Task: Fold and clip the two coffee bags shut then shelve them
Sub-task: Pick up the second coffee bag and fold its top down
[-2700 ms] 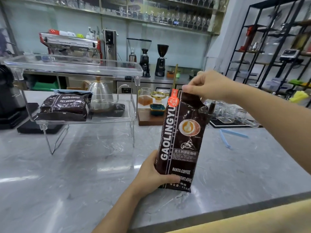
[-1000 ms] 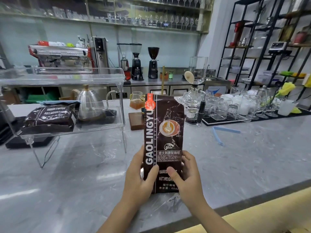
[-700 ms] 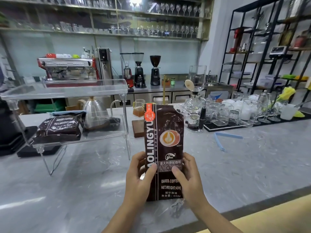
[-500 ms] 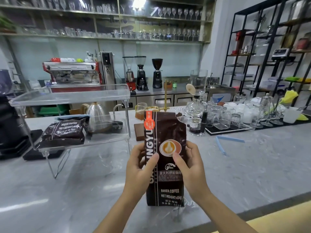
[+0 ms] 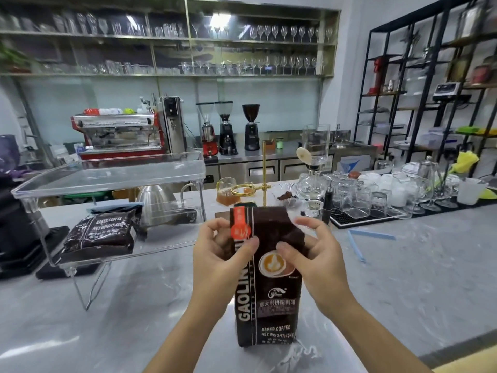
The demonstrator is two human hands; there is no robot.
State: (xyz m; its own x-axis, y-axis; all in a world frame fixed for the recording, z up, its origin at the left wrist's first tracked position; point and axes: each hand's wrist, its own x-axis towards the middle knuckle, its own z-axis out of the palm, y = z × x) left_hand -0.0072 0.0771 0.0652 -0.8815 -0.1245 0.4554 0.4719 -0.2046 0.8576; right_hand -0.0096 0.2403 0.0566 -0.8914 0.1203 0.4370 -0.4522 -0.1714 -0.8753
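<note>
Head view: both hands, left hand (image 5: 215,254) and right hand (image 5: 314,254), pinch the upright coffee bag (image 5: 265,278) just below its top; blue clip (image 5: 356,246) lies toward the counter's right edge, nearer the right.

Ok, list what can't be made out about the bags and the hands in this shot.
- Upright coffee bag, head view: the left hand and right hand cover its upper sides; the back is hidden.
- Shelved coffee bag on the clear rack: its clip is not discernible, hidden at the far end.
- Blue clip on the counter: open or closed is too small to tell.
</note>
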